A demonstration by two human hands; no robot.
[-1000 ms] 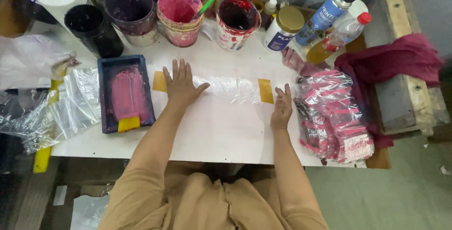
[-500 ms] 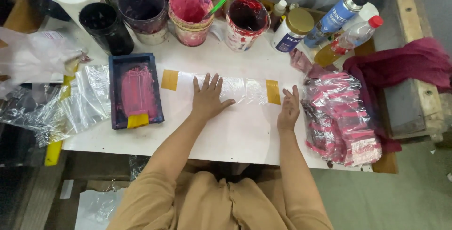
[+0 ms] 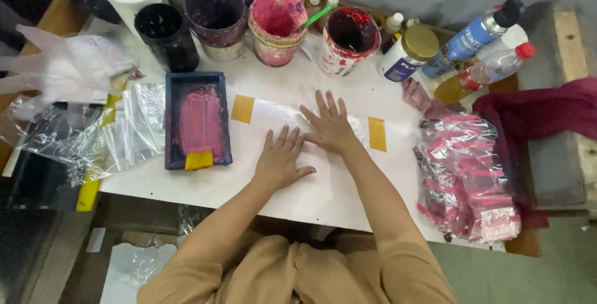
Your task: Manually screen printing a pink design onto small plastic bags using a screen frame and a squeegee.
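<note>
Both of my hands lie flat, fingers spread, on a clear plastic sheet (image 3: 283,114) taped to the white table (image 3: 323,198). My left hand (image 3: 280,158) presses the sheet's near part at the middle. My right hand (image 3: 329,127) rests just beyond it, close beside and slightly above the left. Two yellow tape strips hold the sheet's ends: one on the left (image 3: 242,109), one on the right (image 3: 377,133). Neither hand holds anything.
A dark blue tray (image 3: 174,124) with pink ink and a yellow-handled squeegee (image 3: 199,160) lies to the left. Ink pots (image 3: 277,18) and bottles line the back edge. A stack of pink printed plastic bags (image 3: 466,179) lies right; loose clear bags (image 3: 81,136) lie left.
My left hand slid right from near the left tape to the sheet's middle. My right hand moved in from the right tape, so both now lie close together.
</note>
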